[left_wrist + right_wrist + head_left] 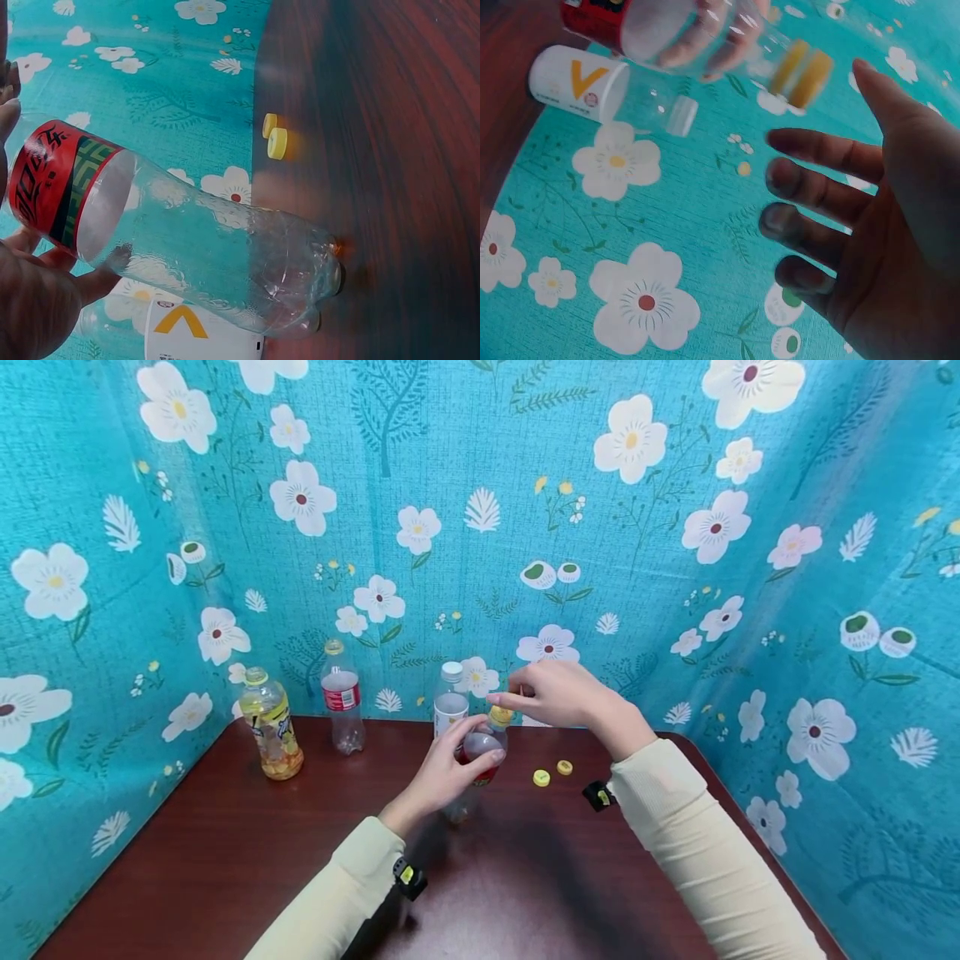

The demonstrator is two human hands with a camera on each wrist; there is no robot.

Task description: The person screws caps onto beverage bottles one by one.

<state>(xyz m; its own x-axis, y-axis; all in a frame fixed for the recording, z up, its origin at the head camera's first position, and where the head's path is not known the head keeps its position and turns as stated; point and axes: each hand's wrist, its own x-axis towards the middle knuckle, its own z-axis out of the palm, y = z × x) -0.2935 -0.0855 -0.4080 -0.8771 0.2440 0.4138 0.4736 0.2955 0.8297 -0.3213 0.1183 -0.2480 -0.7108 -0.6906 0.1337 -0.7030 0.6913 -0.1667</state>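
Observation:
My left hand grips a clear plastic cola bottle around its red label. The bottle is tilted, its base low over the table in the left wrist view. On its neck sits a yellow cap, with a yellow ring just below it. My right hand is beside the cap, fingers spread and loosely bent, with a gap between fingertips and cap in the right wrist view. Nothing shows in the right palm.
Behind the held bottle stands a white-capped bottle with a white label. Two yellow caps lie on the dark table. At the left are a yellow-labelled bottle and a red-labelled bottle. Flowered blue cloth encloses the table.

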